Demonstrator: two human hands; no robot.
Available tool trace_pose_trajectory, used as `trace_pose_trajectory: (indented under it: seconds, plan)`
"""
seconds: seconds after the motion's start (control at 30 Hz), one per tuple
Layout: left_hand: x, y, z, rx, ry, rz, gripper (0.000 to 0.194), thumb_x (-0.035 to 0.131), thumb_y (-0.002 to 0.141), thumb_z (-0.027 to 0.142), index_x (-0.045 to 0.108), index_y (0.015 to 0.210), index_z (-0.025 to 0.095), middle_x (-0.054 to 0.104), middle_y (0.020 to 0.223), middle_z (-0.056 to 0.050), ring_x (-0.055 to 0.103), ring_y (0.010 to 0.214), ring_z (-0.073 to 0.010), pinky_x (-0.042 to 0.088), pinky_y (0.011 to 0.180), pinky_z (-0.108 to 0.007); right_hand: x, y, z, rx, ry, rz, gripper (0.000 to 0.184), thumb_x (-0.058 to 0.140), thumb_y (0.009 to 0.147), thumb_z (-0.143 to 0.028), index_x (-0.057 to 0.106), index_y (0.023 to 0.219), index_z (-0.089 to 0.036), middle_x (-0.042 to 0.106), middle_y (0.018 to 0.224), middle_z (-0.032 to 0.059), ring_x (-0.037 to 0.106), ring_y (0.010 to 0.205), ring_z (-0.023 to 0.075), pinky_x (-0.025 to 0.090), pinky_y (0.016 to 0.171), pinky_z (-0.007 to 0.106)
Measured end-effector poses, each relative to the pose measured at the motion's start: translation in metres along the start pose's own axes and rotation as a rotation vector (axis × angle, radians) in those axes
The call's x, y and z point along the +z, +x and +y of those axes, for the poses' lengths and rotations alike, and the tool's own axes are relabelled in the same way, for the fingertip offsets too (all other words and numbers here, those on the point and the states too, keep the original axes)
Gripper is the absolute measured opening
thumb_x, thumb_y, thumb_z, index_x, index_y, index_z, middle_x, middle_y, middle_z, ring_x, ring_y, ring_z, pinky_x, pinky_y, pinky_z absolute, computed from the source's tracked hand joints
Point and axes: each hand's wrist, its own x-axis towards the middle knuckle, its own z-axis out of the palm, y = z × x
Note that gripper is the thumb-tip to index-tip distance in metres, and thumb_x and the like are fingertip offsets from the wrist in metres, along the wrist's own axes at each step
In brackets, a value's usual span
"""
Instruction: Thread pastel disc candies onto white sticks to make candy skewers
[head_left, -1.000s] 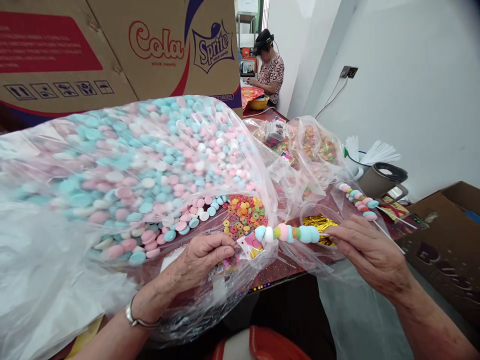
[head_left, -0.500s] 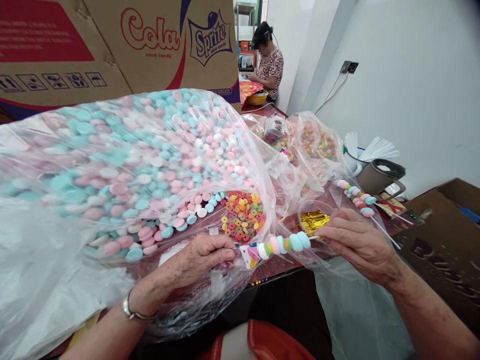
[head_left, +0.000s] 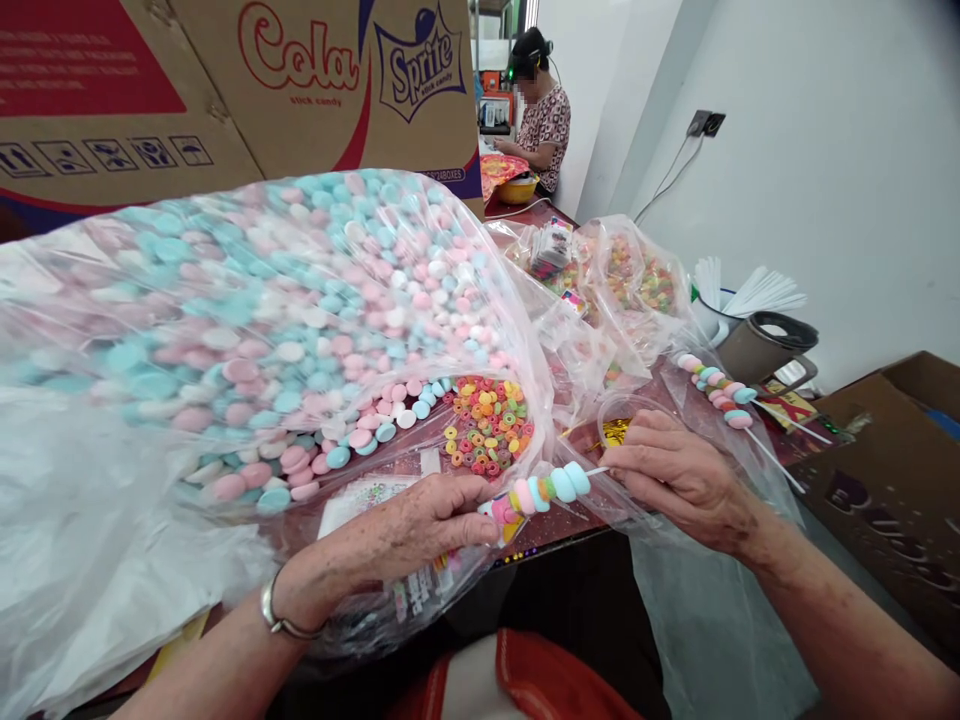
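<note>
A candy skewer [head_left: 546, 490] of blue, pink, green and orange pieces on a white stick lies between my hands, over the table's front edge. My right hand [head_left: 671, 480] pinches the bare end of the stick. At the other end, my left hand [head_left: 442, 515] closes thumb and fingers on the tip, where a small colourful printed piece [head_left: 504, 515] shows. Its exact hold there is partly hidden. Just beyond lies a pile of ring candies [head_left: 487, 425], beside a large clear bag of pastel candies [head_left: 300, 300].
Two finished-looking candy skewers [head_left: 716, 390] lie at the right. Behind them stand a grey mug [head_left: 765, 345] and a cup of white sticks [head_left: 709, 312]. Gold ties [head_left: 616, 431] sit near my right hand. A large carton [head_left: 300, 90] blocks the back left; another person [head_left: 544, 120] works beyond.
The skewer and my right hand have shifted left. My left hand has moved right, over the skewer's tip, covering more of the printed piece.
</note>
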Motion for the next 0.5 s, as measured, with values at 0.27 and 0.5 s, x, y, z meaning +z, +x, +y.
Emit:
trace_pose_trajectory:
  seconds: [0.27, 0.5]
  plan:
    - [0.022, 0.008, -0.009, -0.043, -0.493, 0.082, 0.028, 0.072, 0.076, 0.037, 0.06, 0.089, 0.014, 0.057, 0.074, 0.003, 0.049, 0.067, -0.0122, 0.038, 0.062, -0.025, 0.015, 0.02, -0.007, -0.08, 0.054, -0.074, 0.021, 0.046, 0.096, -0.017, 0.064, 0.083, -0.019, 0.055, 0.067, -0.0001, 0.046, 0.069, 0.0152, 0.035, 0.07, 0.031]
    - [0.03, -0.001, -0.02, -0.01, -0.442, 0.119, 0.033, 0.07, 0.08, 0.03, 0.059, 0.108, 0.017, 0.065, 0.088, 0.0, 0.055, 0.074, -0.0134, 0.04, 0.064, -0.024, 0.013, 0.024, -0.004, -0.131, 0.119, -0.103, 0.022, 0.046, 0.093, -0.015, 0.065, 0.082, -0.02, 0.055, 0.064, -0.0022, 0.047, 0.063, 0.0133, 0.035, 0.07, 0.029]
